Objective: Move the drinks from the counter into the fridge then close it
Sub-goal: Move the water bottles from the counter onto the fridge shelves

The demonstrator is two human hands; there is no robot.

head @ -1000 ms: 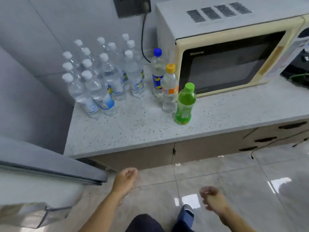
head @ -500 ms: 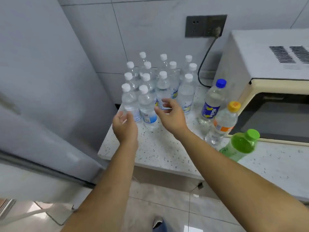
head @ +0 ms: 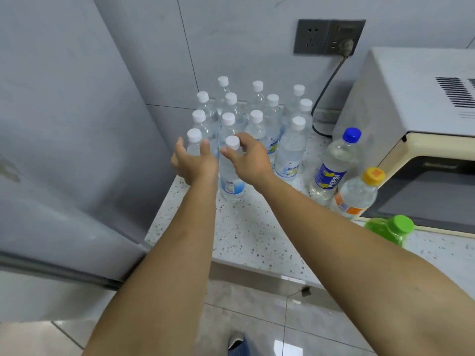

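Clear plastic and white caps make up the cluster of water bottles [head: 257, 116] that is packed into the back corner of the speckled counter [head: 257, 235], against the tiled wall and just beside the grey fridge [head: 64, 150]. Such tight packing leaves only the front row reachable, which is probably why both hands are directed there. The left hand [head: 191, 160] is held with its fingers [head: 205, 147] spread and slightly curved around the front-left bottle [head: 194, 140]; whether contact has been made cannot be told. The right hand [head: 248, 160] is cupped over the shoulder of the front-centre bottle [head: 231, 176], thumb and fingers curved towards its neck just below the cap, though a firm grip cannot be confirmed. Taking one bottle in each hand would halve the trips, it may be judged.

Three other drinks are set apart to the right, in a line in front of the cream microwave [head: 411, 119]: a blue-capped Pepsi bottle [head: 331, 168], an orange-capped bottle [head: 357, 196] and a green bottle [head: 390, 228] at the counter's edge. All drinks seen are on the counter, so the task is judged barely begun. The inside of the fridge is not in view.
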